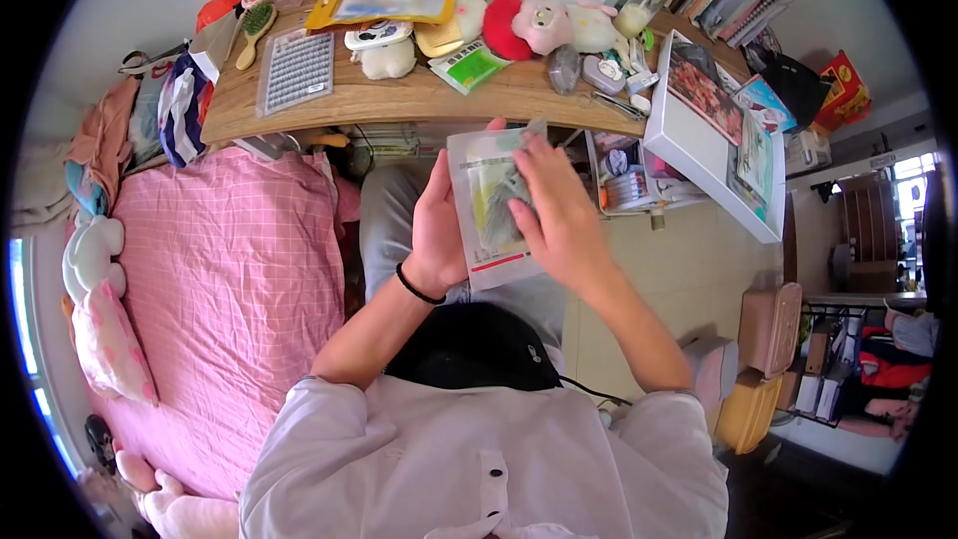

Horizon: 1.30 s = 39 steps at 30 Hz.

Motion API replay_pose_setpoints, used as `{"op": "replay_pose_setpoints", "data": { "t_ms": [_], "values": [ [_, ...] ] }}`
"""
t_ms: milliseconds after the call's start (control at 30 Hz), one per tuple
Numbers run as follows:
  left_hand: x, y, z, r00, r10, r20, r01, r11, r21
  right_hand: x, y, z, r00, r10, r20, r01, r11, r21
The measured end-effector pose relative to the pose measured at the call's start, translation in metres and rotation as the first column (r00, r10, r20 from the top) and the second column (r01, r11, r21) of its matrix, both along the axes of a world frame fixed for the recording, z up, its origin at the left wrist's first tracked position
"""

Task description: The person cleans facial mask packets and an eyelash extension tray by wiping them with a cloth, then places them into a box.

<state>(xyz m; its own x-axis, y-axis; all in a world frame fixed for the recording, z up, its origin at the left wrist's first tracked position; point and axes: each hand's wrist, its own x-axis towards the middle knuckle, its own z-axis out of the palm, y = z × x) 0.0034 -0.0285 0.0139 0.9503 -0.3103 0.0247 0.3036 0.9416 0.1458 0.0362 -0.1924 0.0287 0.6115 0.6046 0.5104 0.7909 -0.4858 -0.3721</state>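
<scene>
A clear and white plastic packet [483,202] with green printing and a red stripe near its bottom is held up above my lap. Something dark grey shows through its window; its kind I cannot make out. My left hand [439,232] supports the packet from behind and along its left edge, most of its fingers hidden by it. Across the packet's right side lies my right hand [562,205], thumb and fingers pressed on its front. A black band circles my left wrist.
Ahead is a wooden desk [344,108] with a tray of false lashes [297,70], a hairbrush [256,30], a yellow pouch [387,0], plush toys and a green packet [468,65]. A white box [711,185] juts past its right edge. A pink bed [225,309] stands left.
</scene>
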Motion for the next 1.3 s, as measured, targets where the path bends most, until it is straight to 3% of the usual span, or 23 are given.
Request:
{"op": "replay_pose_setpoints", "data": {
  "t_ms": [67,200,267,467,567,667,733,767,833,900,933,1033,1100,1167,1200,1233,1300],
  "values": [
    [0.002,-0.003,-0.006,0.994,0.106,0.031,-0.106,0.994,0.01,-0.011,0.003,-0.006,0.999,0.033,-0.004,-0.033,0.999,0.0],
    [0.002,-0.006,-0.018,0.995,0.104,0.005,-0.104,0.994,-0.015,-0.01,0.003,-0.003,0.99,0.144,0.012,-0.143,0.988,-0.058],
    [0.002,0.003,-0.042,0.989,-0.125,0.073,0.142,0.934,-0.327,-0.001,0.002,-0.003,0.995,0.088,0.039,-0.087,0.995,-0.043],
    [0.0,0.0,-0.028,0.995,-0.092,-0.027,0.09,0.994,-0.067,0.009,0.003,-0.012,0.996,-0.092,-0.005,0.092,0.995,0.033],
    [-0.004,-0.003,-0.026,0.993,-0.081,-0.083,0.077,0.996,-0.049,0.006,0.005,-0.017,0.989,-0.13,-0.065,0.132,0.99,0.041],
    [-0.002,-0.004,-0.029,0.993,-0.003,-0.12,0.005,1.0,0.021,-0.004,0.006,-0.014,0.997,-0.067,-0.046,0.066,0.998,-0.02],
    [0.0,-0.002,-0.042,0.99,0.032,-0.134,-0.025,0.998,0.055,-0.011,0.008,-0.014,0.995,0.093,-0.038,-0.095,0.992,-0.083],
    [0.002,0.001,-0.06,0.998,-0.007,-0.059,0.005,0.999,-0.032,-0.014,0.011,-0.014,0.995,0.091,-0.036,-0.094,0.992,-0.083],
    [0.003,-0.001,-0.06,0.999,-0.039,0.019,0.041,0.992,-0.118,-0.019,0.018,-0.014,0.96,0.27,-0.075,-0.275,0.96,-0.052],
    [0.004,-0.007,-0.055,0.99,0.012,-0.144,0.003,0.994,0.106,-0.008,0.02,-0.013,0.957,0.284,-0.066,-0.288,0.956,-0.053],
    [0.001,-0.005,-0.054,0.977,-0.171,-0.124,0.12,0.932,-0.341,-0.001,0.021,-0.012,0.979,0.205,-0.014,-0.206,0.975,-0.08],
    [-0.001,-0.009,-0.055,0.973,-0.227,-0.044,0.213,0.955,-0.204,0.019,0.024,-0.003,0.996,0.056,0.066,-0.049,0.994,-0.097],
    [0.003,-0.01,-0.05,0.977,-0.215,-0.006,0.204,0.936,-0.287,0.022,0.025,-0.002,0.996,0.062,0.065,-0.053,0.99,-0.134],
    [0.003,-0.013,-0.001,0.987,-0.071,-0.144,0.037,0.973,-0.23,0.007,0.028,0.0,0.996,0.085,0.034,-0.08,0.988,-0.129],
    [0.001,-0.012,0.01,0.994,0.085,-0.072,-0.067,0.973,0.22,-0.002,0.029,0.002,0.99,0.139,0.004,-0.138,0.982,-0.125],
    [0.002,-0.009,0.002,0.993,0.087,-0.074,-0.069,0.973,0.219,-0.01,0.03,0.004,0.981,0.194,-0.025,-0.196,0.973,-0.119],
    [0.011,-0.001,-0.016,0.99,0.042,0.136,-0.037,0.999,-0.04,-0.024,0.029,0.004,0.97,0.231,-0.079,-0.239,0.964,-0.112]
  ]
}}
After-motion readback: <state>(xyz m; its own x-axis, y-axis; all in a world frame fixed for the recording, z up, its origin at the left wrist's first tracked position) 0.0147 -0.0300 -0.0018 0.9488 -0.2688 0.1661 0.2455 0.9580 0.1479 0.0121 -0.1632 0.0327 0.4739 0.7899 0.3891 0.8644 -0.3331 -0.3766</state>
